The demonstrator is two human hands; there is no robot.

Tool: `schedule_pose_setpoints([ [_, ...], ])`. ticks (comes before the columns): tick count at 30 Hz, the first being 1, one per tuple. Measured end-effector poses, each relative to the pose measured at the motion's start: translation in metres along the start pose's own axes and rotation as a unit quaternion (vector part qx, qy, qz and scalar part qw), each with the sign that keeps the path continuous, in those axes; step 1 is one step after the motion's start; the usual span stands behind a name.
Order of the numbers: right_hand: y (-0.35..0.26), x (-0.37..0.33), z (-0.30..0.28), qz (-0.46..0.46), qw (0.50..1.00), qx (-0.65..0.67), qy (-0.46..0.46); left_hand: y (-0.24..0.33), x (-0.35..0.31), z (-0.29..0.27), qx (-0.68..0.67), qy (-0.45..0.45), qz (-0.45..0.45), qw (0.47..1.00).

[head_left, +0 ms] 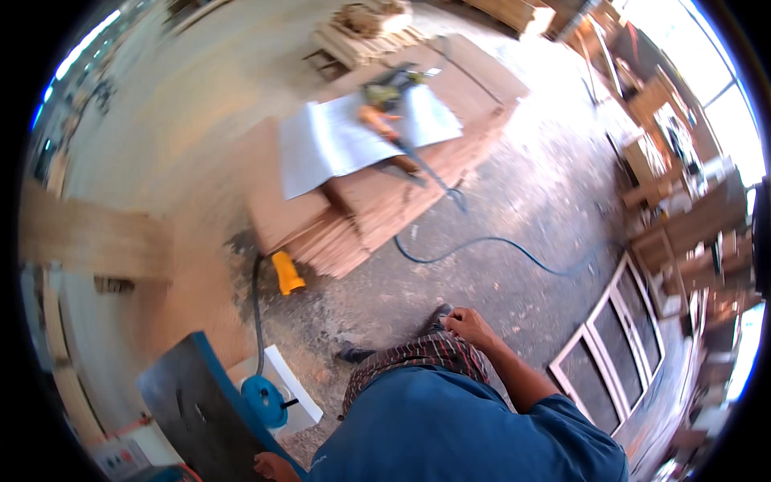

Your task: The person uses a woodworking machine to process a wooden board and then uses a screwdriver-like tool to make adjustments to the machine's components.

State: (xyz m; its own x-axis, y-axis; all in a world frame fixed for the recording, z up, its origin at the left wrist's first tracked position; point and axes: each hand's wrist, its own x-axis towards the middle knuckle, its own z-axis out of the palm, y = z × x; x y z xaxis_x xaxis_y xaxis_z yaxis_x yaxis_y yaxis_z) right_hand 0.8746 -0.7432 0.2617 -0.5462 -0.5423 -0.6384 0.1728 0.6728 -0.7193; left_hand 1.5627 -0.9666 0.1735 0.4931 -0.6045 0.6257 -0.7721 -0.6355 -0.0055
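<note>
My right hand [468, 325] is over my patterned shorts [426, 357], beside my right shoe. Its fingers curl inward, and whatever they hold, if anything, is hidden. Low at the left edge of my blue shirt [426, 430], my left hand [273, 466] sits beside a dark machine panel [197, 394] with a blue edge. Its fingers are partly hidden, so their grip is unclear. Close by, a round blue fitting [263, 402] joins a dark hose, with a white board [293, 394] behind it.
Ahead stands a stack of brown sheets [385, 197] bearing silvery sheeting [309, 153], an orange-handled tool [377, 120] and a green tool [384, 92]. A blue hose [498, 239] crosses the floor. A yellow piece [287, 273] lies near the stack. A wooden frame [598, 345] lies right.
</note>
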Motion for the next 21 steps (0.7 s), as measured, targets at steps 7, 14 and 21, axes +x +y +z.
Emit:
schedule_pose_setpoints([
  [7, 0.138, 0.031, -0.168, 0.153, 0.97, 0.126, 0.141, 0.23, -0.147, -0.127, -0.29, -0.653, 0.05, 0.698],
  [14, 0.194, 0.063, -0.29, 0.154, 0.906, 0.306, 0.249, 0.481, -0.298, -0.299, -0.248, -0.831, 0.216, 0.448],
  [21, 0.249, -0.008, -0.334, 0.228, 0.773, 0.415, 0.423, 0.707, -0.471, -0.431, -0.092, -0.805, 0.538, 0.232],
])
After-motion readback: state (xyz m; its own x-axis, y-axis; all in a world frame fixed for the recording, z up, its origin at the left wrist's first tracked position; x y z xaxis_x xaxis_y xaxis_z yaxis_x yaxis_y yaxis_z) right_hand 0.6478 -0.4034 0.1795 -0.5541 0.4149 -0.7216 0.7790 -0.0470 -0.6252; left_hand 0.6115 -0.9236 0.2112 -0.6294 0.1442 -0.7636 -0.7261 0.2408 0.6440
